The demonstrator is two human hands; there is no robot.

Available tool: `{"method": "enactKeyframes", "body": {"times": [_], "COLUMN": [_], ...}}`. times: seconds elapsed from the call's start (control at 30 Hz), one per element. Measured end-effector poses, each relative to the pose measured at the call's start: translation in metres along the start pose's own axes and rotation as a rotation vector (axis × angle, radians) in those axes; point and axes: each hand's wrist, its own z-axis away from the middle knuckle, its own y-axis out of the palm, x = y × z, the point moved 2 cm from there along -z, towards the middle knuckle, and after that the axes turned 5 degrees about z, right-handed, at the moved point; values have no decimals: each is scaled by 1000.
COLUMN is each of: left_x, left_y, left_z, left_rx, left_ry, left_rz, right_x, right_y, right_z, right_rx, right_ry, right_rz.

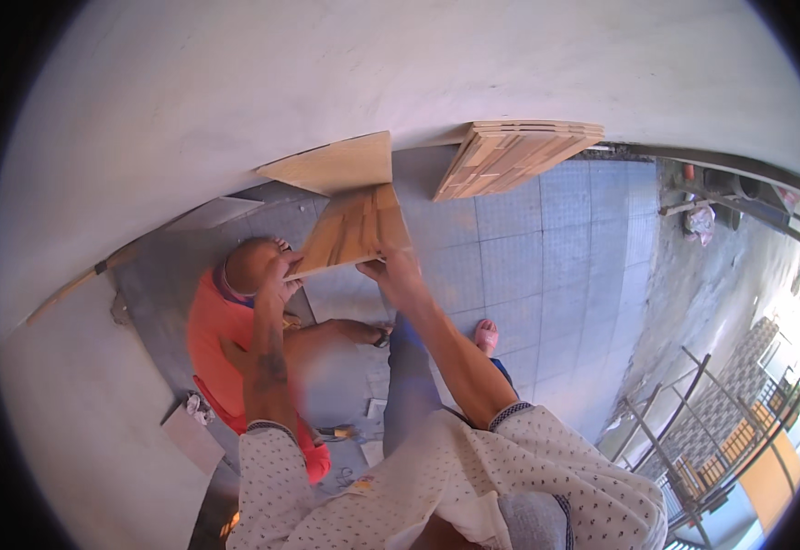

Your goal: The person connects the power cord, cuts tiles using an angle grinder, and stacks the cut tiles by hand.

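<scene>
Both my hands hold a wood-patterned tile (356, 225) in front of me, tilted, by its near edge. My left hand (276, 276) grips the near left corner, fingers closed. My right hand (401, 273) is closed on the near right corner, its fingertips partly under the tile. Just beyond stands a plain tan tile (337, 163), leaning against the wall. Further right, a stack of wood-patterned tiles (521, 159) also leans there.
A co-worker in an orange shirt (219, 321) sits low at my left, on a red chair (315, 456). Grey tiles (510, 266) cover the floor. A pale wall (262, 82) runs along the far side. Metal scaffolding (693, 412) stands at the right. A loose tile (193, 438) lies lower left.
</scene>
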Motion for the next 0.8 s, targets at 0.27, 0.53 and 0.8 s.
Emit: {"method": "enactKeyframes", "body": {"times": [0.27,0.53,0.8], "left_x": [-77,-30,340], "left_y": [91,95,36], "left_z": [14,40,111], "left_rx": [214,-241,-484], "left_ry": [-76,251,45], "left_rz": [225,91,-283], "right_x": [73,120,298], "right_y": [82,-7,-161], "right_z": [-56,-43,-24], "right_rx": [36,-287,-636], "right_ry": [-289,-788,-1325], "right_rz": [62,1192,1991]}}
